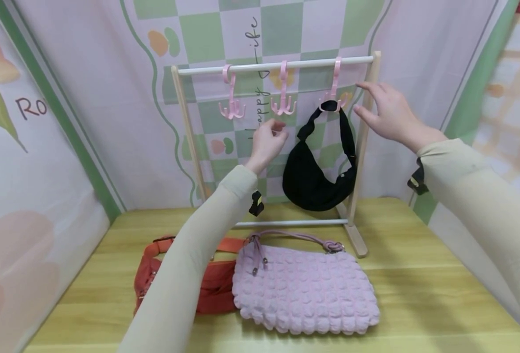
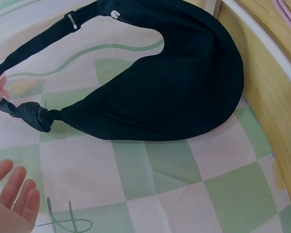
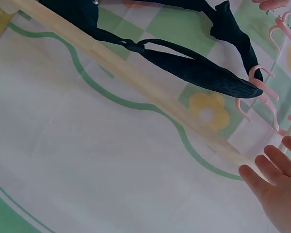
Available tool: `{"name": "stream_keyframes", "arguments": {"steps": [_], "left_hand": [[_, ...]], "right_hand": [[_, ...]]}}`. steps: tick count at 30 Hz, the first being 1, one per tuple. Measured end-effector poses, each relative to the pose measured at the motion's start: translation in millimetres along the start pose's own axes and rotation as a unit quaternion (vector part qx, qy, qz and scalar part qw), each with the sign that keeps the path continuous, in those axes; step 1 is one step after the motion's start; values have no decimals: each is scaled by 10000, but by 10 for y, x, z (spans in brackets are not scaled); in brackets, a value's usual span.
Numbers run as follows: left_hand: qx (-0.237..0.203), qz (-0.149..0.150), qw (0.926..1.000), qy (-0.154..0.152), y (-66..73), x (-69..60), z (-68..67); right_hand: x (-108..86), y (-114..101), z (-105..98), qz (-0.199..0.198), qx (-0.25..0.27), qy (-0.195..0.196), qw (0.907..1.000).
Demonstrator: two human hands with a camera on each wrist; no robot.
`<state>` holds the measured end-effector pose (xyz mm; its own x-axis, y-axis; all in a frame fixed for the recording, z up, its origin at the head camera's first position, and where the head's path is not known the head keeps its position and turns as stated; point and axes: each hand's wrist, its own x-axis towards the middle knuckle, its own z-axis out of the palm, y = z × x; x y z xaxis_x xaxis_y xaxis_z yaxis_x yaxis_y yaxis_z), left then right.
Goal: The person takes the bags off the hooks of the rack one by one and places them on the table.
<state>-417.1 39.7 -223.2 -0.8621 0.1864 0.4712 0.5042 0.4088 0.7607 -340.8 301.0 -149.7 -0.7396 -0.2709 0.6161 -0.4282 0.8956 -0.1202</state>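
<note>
A black shoulder bag (image 1: 310,179) hangs by its knotted strap from the right-hand pink hook (image 1: 336,78) on the rack. My left hand (image 1: 267,143) is left of the bag, below the middle pink hook (image 1: 284,88), its fingers loosely bent around nothing. In the left wrist view the left hand's fingers (image 2: 19,191) are apart from the bag's knot. To the right of the strap, near the rack's right post, my right hand (image 1: 390,113) has its fingers extended and holds nothing. The right wrist view shows the strap (image 3: 199,73) looped over the hook, clear of the right hand (image 3: 279,189).
The rack has a white top bar (image 1: 251,67) and wooden posts. Another pink hook (image 1: 232,98) hangs at its left. On the wooden table (image 1: 419,294) lie a lilac puffy bag (image 1: 304,289) and a red-orange bag (image 1: 220,289), partly hidden by my left sleeve.
</note>
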Motion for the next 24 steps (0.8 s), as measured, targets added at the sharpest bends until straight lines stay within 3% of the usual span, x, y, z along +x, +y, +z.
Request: {"name": "stream_keyframes", "arguments": {"steps": [5,15,24], "left_hand": [[-9,-22,10000,-70,-9,20,34],[180,221,9996,-77,-64,36,117],[150,187,9994,-244,-40,77,169]], "right_hand": [[70,-41,-53,-105,-42,-100,9999],[241,-52,-183,-260,-138,-224,9993],[358,-88,-278,-323,-662,-496,9960]]}}
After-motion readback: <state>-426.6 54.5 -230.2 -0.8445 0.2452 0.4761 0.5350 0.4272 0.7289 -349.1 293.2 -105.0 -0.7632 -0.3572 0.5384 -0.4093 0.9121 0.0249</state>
